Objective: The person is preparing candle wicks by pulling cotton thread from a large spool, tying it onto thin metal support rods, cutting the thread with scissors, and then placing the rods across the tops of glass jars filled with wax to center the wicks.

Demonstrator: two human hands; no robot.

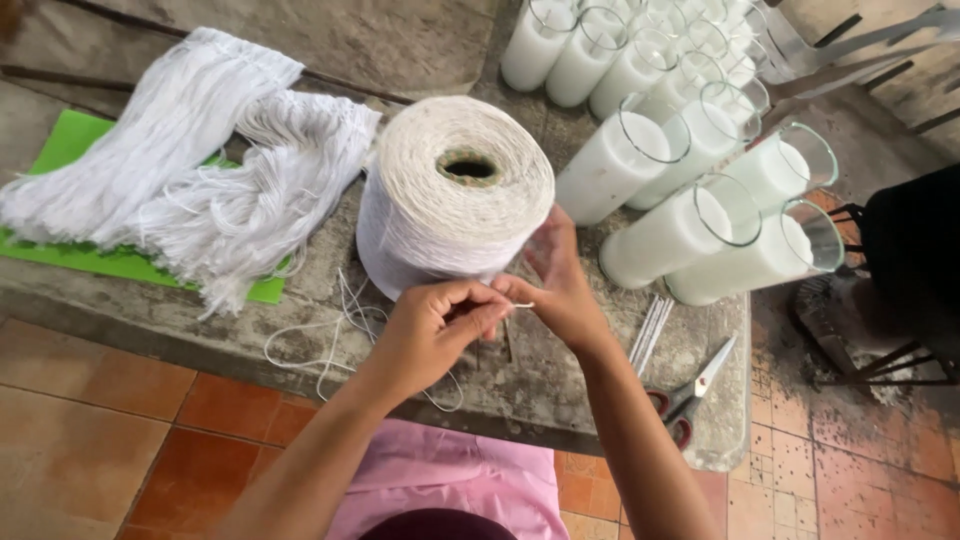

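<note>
A big spool of white cotton string [455,195] stands upright on a stone table [560,390]. Just in front of it my left hand [432,332] and my right hand [553,283] meet, both pinching a thin white string end [524,305] between thumb and fingers. A loose loop of the same string [335,335] trails over the table to the left of my left hand.
Bundles of cut white strings [200,160] lie on a green mat [70,140] at left. Several tall glasses filled with white wax [690,160] stand at right. Thin white sticks [650,325] and red-handled scissors [690,395] lie near the table's front right corner. Black chair [905,270] at right.
</note>
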